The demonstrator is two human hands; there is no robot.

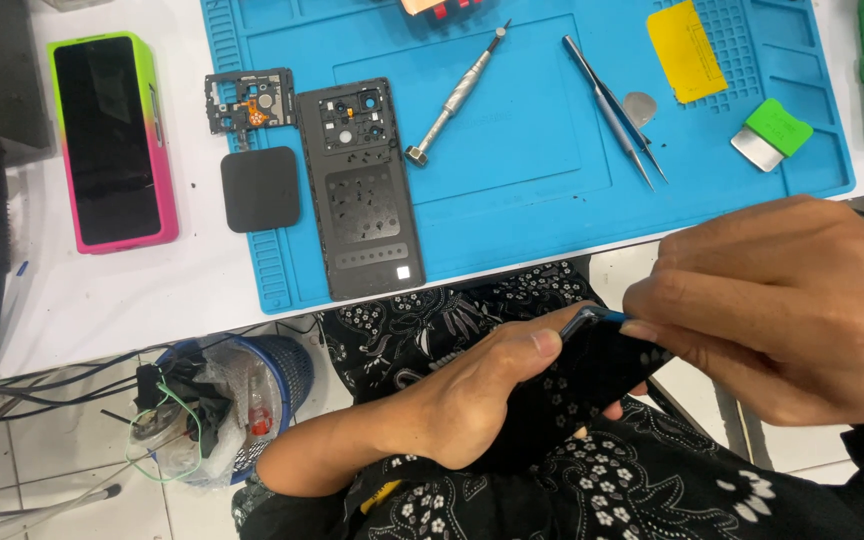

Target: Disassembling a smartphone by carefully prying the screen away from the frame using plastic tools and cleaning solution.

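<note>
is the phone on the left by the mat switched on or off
Off, as far as it shows: the phone in the green and pink case lies face up on the white table with a fully dark screen.

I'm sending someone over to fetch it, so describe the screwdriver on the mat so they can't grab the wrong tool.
Find the blue mat on the white table. Near its middle, right of the black phone back cover, lies the screwdriver, slanted. Unlike the thin pointed tweezers to its right, it has one thick, ridged silver handle.
</note>
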